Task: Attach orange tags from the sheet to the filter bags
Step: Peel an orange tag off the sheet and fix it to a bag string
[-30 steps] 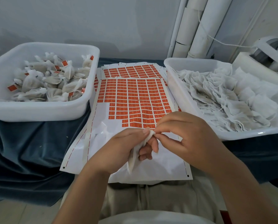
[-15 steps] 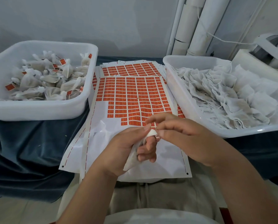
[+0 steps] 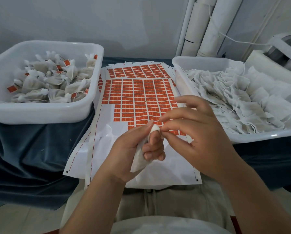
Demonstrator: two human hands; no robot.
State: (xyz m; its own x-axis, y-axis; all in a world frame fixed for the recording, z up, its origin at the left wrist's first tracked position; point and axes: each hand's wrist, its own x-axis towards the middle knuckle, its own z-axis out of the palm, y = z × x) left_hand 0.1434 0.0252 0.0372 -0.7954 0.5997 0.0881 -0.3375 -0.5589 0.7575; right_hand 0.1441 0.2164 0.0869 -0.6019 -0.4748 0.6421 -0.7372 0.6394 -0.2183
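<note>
Here, at frame centre, my left hand (image 3: 131, 152) gripped a white filter bag (image 3: 138, 162) above the orange tag sheet (image 3: 139, 100); my right hand (image 3: 197, 132) pinched the bag's top, remaining fingers spread.

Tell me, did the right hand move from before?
Yes. The right hand opened its fingers and edged toward the right tub, against the tag sheet.

White sheet (image 3: 107, 154) with orange tags (image 3: 141, 98) in grid, red dashed edges; white bins (image 3: 40, 114); white filter bags (image 3: 242, 98); dark teal cloth (image 3: 31, 149) over desk.
</note>
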